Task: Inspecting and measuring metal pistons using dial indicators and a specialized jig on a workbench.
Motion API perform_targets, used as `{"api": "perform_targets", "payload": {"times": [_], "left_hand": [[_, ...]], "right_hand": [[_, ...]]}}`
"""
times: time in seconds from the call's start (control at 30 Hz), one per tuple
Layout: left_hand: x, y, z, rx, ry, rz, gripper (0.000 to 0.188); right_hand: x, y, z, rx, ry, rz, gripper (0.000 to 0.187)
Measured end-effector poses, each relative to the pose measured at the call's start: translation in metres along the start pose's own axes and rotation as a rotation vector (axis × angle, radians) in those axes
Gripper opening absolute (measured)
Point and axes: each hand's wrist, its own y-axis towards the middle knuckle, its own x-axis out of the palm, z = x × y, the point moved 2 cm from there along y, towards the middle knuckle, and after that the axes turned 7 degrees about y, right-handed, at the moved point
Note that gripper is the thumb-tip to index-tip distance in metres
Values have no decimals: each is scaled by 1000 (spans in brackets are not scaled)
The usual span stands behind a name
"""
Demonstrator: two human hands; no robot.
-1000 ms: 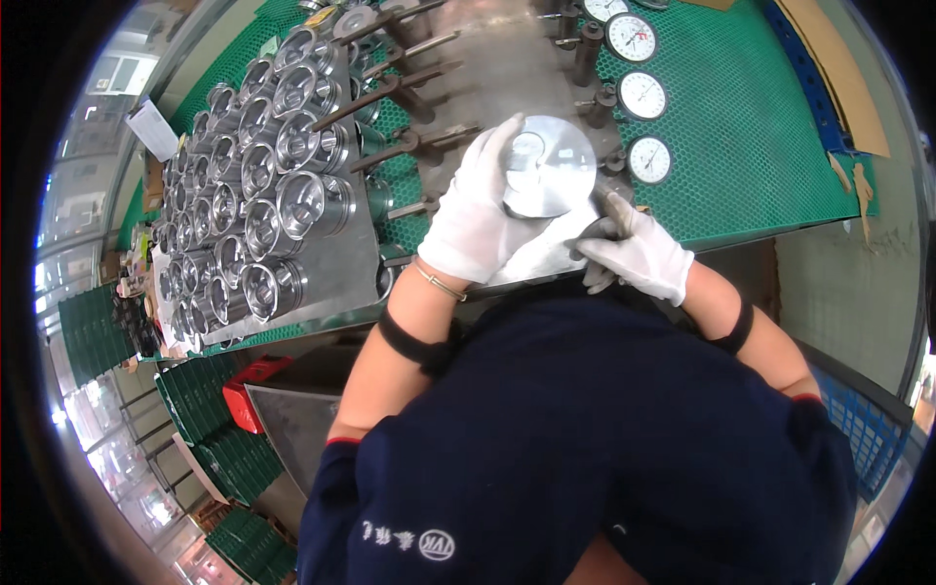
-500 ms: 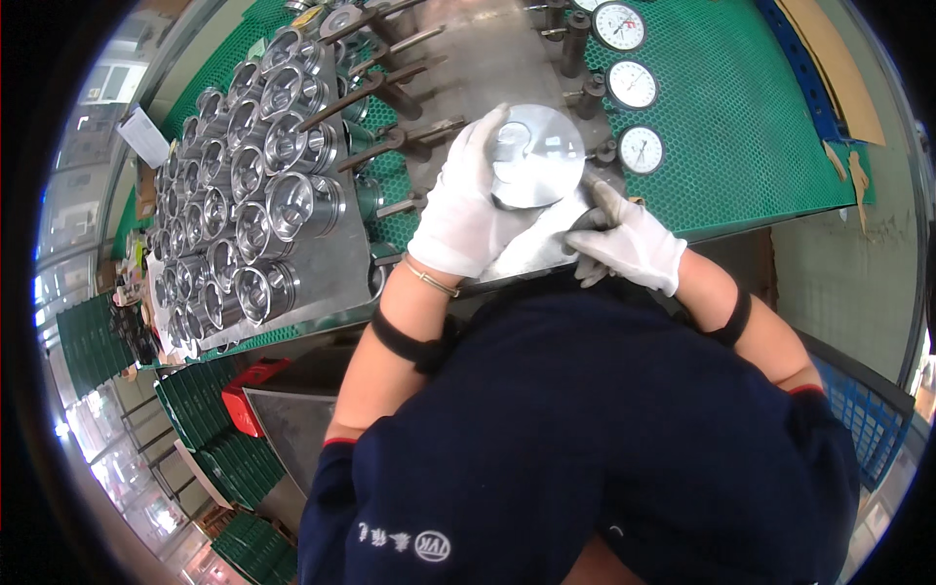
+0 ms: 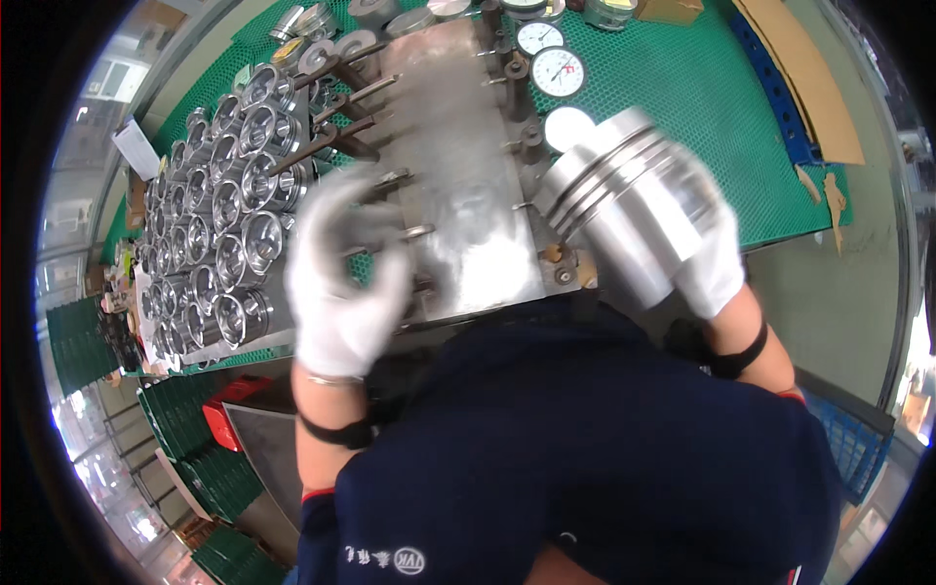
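In my white-gloved right hand [image 3: 717, 261] is a shiny metal piston [image 3: 639, 214], tilted, with ring grooves near its crown. It is held in the air beside the right edge of a steel plate fixture [image 3: 463, 175]. My left hand [image 3: 341, 292], also gloved, hovers over the plate's left edge. Motion blurs it, but the thumb and fingers are apart with nothing between them. Beneath and around its fingers are the metal rods and posts [image 3: 361, 141] along that edge. Dial gauges [image 3: 558, 73] line the opposite side, one partly covered by the piston.
Rows of pistons [image 3: 263, 239] stand close together on the left of the green-matted bench [image 3: 663, 73]. More metal parts [image 3: 375, 12] sit at the back. A blue perforated strip [image 3: 775, 83] and cardboard [image 3: 814, 83] lie at the right. A blue crate [image 3: 858, 444] is below, lower right.
The piston has risen off the near end of the plate and swung right, now in my right hand alone. My left hand has let go of it and moved left. The view has shifted slightly.
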Motion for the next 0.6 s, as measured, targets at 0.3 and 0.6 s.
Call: {"api": "perform_targets", "payload": {"times": [0.3,0.6], "left_hand": [[-154,-135,-165,-856,1103,198,72],[-136,-138,-154,-929,1422,-30,46]], "right_hand": [[-71,143,172,774,348,160,23],[-25,199,228,935,897,208,44]]}}
